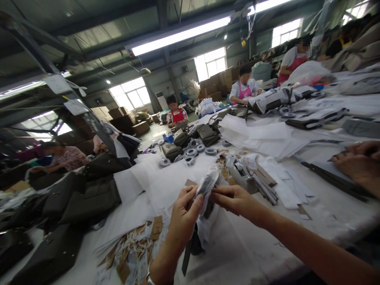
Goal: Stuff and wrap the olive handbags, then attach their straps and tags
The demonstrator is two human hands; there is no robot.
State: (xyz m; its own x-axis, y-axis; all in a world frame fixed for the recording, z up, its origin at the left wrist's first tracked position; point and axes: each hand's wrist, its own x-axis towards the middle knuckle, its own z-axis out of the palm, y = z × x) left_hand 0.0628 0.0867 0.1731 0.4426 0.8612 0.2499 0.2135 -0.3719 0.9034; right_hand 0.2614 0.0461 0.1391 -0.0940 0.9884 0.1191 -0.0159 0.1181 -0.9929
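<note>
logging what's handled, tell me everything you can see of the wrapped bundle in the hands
The wrapped bundle is dark inside crinkled, whitish, translucent wrapping, perhaps plastic or paper. Held tilted over the pale table, it trails a dark strip below. The left hand grips it between thumb and fingers; the right hand pinches its other side. Its contents are unclear.

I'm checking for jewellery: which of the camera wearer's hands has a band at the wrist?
The left hand: a silvery band shows just below it; none shows by the right hand.
</note>
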